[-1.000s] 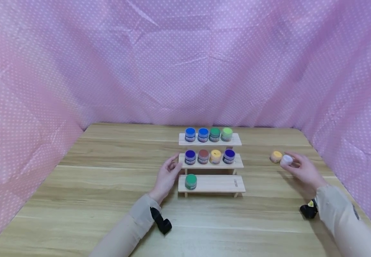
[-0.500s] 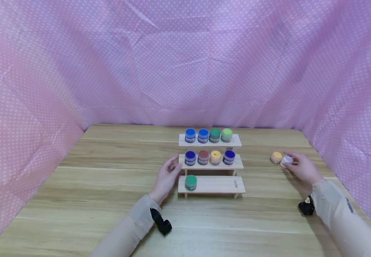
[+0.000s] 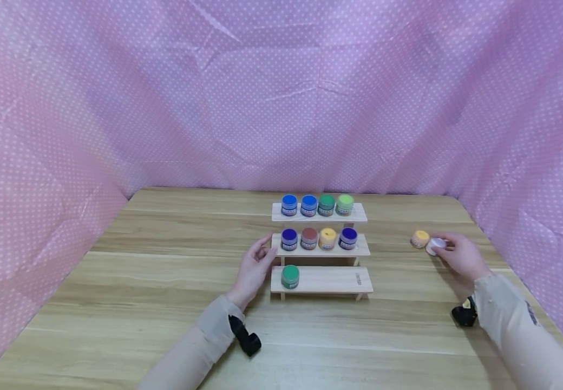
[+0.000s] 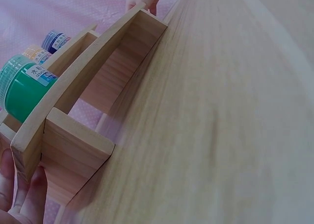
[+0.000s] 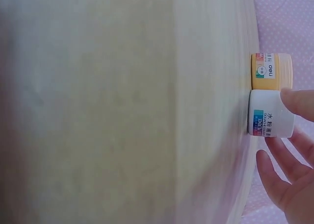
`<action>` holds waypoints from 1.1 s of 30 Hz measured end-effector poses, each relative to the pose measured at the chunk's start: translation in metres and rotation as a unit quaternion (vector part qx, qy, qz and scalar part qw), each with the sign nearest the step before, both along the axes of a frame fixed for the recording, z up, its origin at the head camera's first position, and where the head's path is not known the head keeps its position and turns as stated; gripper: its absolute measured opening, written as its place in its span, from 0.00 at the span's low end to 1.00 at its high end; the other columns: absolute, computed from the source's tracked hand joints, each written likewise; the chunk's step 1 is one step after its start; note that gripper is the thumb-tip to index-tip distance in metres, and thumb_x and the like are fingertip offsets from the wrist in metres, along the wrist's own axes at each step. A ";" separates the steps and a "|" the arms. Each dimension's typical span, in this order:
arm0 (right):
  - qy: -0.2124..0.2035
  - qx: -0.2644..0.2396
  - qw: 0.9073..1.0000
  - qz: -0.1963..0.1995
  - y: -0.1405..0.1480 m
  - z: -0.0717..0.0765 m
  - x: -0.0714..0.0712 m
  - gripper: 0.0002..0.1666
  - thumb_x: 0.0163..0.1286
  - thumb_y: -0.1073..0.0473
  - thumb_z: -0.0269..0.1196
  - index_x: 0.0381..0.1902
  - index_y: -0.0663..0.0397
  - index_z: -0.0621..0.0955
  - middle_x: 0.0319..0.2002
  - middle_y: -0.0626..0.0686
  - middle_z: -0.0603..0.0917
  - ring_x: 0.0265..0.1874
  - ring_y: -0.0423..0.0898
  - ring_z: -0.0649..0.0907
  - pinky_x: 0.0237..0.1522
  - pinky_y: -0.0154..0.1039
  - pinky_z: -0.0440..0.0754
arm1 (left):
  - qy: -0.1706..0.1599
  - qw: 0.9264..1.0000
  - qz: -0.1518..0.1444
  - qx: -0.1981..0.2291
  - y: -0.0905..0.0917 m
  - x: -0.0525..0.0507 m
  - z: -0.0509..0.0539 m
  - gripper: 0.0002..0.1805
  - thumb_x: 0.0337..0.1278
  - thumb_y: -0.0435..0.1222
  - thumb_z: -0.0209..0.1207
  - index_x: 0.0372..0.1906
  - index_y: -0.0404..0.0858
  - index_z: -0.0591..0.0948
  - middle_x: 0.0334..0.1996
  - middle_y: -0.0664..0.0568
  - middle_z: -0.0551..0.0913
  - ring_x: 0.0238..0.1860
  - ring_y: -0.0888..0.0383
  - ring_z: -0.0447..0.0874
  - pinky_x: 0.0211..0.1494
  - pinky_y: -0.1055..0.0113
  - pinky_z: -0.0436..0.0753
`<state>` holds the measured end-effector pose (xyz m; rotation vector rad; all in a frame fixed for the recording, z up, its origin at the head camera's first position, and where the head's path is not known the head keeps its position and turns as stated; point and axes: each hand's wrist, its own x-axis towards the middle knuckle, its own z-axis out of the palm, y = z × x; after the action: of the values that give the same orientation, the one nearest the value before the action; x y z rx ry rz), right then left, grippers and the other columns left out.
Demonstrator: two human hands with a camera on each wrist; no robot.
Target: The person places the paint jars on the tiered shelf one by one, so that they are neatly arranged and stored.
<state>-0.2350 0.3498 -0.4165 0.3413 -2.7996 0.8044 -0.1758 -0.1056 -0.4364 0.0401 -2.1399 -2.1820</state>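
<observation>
My left hand [image 3: 254, 268] grips the left end of the three-tier wooden stand [image 3: 332, 279], at its middle shelf. In the left wrist view, its fingers [image 4: 34, 197] are around the board's end. On the right of the table, my right hand [image 3: 464, 255] pinches a white paint jar [image 3: 436, 246] between thumb and fingers. The white jar stands upright on the table, right beside a yellow-orange paint jar [image 3: 420, 239]; both labels show in the right wrist view. A green paint jar [image 3: 290, 276] sits at the left of the lowest shelf.
The middle shelf holds purple jars [image 3: 289, 239], a brown jar [image 3: 309, 238] and a yellow jar [image 3: 327, 238]. Blue jars [image 3: 289, 205], a green jar [image 3: 326, 205] and a light green jar [image 3: 345, 205] line the top shelf. Pink dotted cloth [image 3: 281, 108] surrounds the wooden table [image 3: 164, 281].
The white jar has gone from slightly tilted to upright beside the yellow-orange jar, and my right hand has shifted slightly with it. My left hand keeps its place on the stand.
</observation>
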 end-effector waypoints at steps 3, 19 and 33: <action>0.005 0.005 1.000 -0.007 0.000 0.000 0.001 0.21 0.62 0.66 0.63 0.51 0.73 0.76 0.46 0.76 0.77 0.43 0.71 0.79 0.43 0.57 0.79 | 0.000 1.000 0.000 0.003 0.000 0.000 -0.001 0.26 0.64 0.32 0.55 0.66 0.37 0.68 0.28 0.58 0.75 0.29 0.63 0.70 0.28 0.76 0.66; -0.006 -0.036 0.999 -0.033 0.001 0.011 0.014 0.23 0.67 0.58 0.60 0.54 0.70 0.76 0.45 0.75 0.78 0.35 0.38 0.81 0.31 0.16 0.72 | -0.002 1.000 -0.004 0.004 -0.001 -0.001 -0.003 0.26 0.65 0.33 0.55 0.67 0.38 0.67 0.29 0.57 0.76 0.31 0.64 0.73 0.32 0.75 0.70; 0.043 -0.089 0.995 -0.015 -0.030 0.024 0.034 0.20 0.64 0.61 0.64 0.51 0.69 0.79 0.43 0.61 0.78 0.35 0.15 0.69 0.34 0.13 0.73 | -0.011 1.000 -0.005 -0.016 -0.001 -0.001 0.000 0.27 0.65 0.35 0.55 0.68 0.40 0.66 0.30 0.56 0.76 0.30 0.62 0.71 0.30 0.75 0.69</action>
<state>-0.2010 0.3199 -0.3929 0.2961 -2.6239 0.9977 -0.1765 -0.1063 -0.4362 0.0527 -2.1902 -2.1623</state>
